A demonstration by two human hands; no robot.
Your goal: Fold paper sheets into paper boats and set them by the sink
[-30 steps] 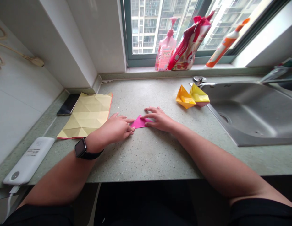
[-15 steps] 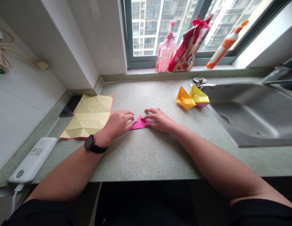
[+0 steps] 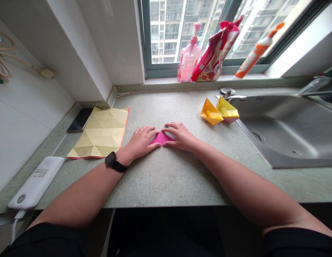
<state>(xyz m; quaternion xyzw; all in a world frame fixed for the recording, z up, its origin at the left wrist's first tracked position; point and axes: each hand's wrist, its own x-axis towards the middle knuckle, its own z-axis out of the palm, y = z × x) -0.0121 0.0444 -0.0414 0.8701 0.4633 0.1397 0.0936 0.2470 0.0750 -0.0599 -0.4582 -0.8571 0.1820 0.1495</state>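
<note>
A small piece of folded pink origami paper (image 3: 161, 138) lies on the counter, a triangle with a crease line down its middle. My left hand (image 3: 144, 140) holds its left side, thumb on the lower edge and fingers curved over the upper slope. On the opposite side my right hand (image 3: 183, 137) grips it the same way, its thumb near the left thumb at the bottom. The fingers partly cover both outer corners. A black watch (image 3: 111, 159) is on my left wrist.
Creased yellow paper (image 3: 97, 130) with a red edge lies left beside a phone (image 3: 79, 120) and a cabled white power bank (image 3: 37, 182). Right stand orange (image 3: 211, 113) and yellow (image 3: 227, 110) paper boats near the sink (image 3: 294, 135). Bottles and a red bag (image 3: 214, 53) line the windowsill.
My left hand has shifted right, its thumb now near the centre of the pink paper's lower edge. A vertical crease line now shows on the paper. The right hand has barely moved.
</note>
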